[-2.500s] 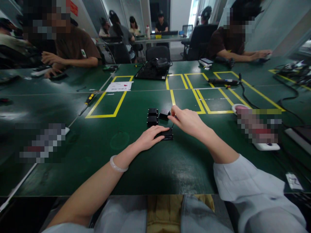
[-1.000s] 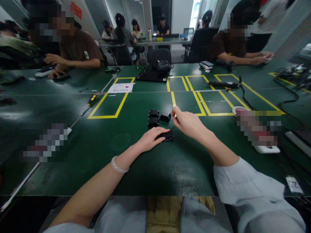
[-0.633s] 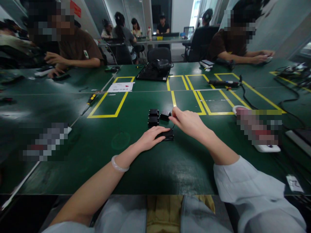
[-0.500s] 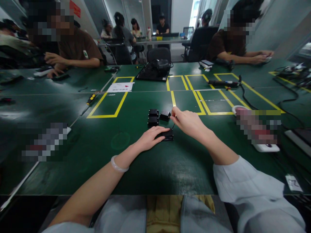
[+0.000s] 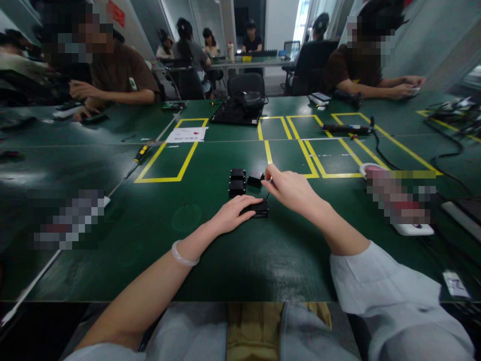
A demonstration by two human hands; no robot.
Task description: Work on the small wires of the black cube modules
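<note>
My left hand (image 5: 235, 213) is closed on a small black rectangular block (image 5: 260, 206), its fingers across the top and the thumb along the near side, holding it against the table. Above the block's right end, my right hand (image 5: 287, 188) pinches a thin dark rod-like tool (image 5: 267, 197). The rod slants down to the block's corner; its upper part is hidden in my fingers. Just beyond my left hand stand two similar black blocks (image 5: 237, 181), one behind the other. A further black block (image 5: 256, 178) sits slightly tilted beside my right fingertips.
A yellow-black screwdriver (image 5: 142, 153) lies at left, near a white paper label (image 5: 188, 134). Yellow tape (image 5: 160, 179) marks rectangles on the green table (image 5: 150, 271). A black corded tool (image 5: 345, 129) lies at far right. Blurred-out devices flank my arms. Two people work across the table.
Both hands keep nearly the same place and grip. Any turning of the thin rod is too slight to make out.
</note>
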